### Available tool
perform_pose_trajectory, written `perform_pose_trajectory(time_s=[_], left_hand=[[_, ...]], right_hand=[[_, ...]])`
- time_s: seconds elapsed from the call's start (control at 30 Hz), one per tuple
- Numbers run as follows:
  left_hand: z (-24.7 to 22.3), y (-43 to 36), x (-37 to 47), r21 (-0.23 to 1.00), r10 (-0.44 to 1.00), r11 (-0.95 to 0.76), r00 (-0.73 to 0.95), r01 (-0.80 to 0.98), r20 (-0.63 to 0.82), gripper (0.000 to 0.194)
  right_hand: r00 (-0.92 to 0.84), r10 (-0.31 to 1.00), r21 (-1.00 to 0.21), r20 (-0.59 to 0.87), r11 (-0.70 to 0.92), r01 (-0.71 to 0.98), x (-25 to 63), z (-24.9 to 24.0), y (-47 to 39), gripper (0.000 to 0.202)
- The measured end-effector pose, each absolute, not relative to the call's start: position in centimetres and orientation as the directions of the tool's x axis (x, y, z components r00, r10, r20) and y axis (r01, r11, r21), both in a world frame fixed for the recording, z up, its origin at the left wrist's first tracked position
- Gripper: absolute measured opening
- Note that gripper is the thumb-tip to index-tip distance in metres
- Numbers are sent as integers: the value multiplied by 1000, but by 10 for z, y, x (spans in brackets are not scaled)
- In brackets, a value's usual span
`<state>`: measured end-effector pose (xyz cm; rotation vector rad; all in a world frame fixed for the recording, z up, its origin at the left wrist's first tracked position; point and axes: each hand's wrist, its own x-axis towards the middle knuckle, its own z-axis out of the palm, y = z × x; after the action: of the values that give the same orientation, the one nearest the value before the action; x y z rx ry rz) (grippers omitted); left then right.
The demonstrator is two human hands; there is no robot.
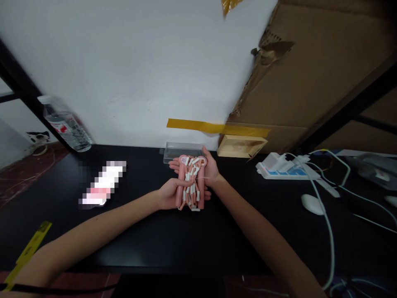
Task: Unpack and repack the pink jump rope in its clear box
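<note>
Two pink rods [201, 188] with a bundle of small pink and white pieces [191, 178] between them rest across both palms above the black table. My left hand [170, 193] supports the bundle from the left, its thumb lying over the pieces. Behind and to the right, my right hand [211, 167] holds the upper part, its thumb raised and its fingers showing past the left rod. Parts of both hands are hidden under the bundle. A clear plastic box [173, 151] stands just behind the hands.
On the black table [139, 248] lie a blurred-out phone [105, 184] at left and a white mouse [312, 204] at right. A bottle [66, 126], a wooden tray [242, 146] and a power strip [279, 166] with cables stand toward the back.
</note>
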<state>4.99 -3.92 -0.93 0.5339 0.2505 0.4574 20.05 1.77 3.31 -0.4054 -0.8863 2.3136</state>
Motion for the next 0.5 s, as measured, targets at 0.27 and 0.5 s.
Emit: perform_pose_trajectory(time_s=[0.27, 0.5], left_hand=[[-7, -40, 51, 538, 482, 767, 868, -350, -122, 43], [-9, -42, 51, 528, 460, 779, 881, -338, -114, 43]], right_hand=[[-754, 652, -660, -77, -601, -452, 202, 26, 19, 92], [-769, 624, -655, -137, -640, -402, 205, 31, 16, 94]])
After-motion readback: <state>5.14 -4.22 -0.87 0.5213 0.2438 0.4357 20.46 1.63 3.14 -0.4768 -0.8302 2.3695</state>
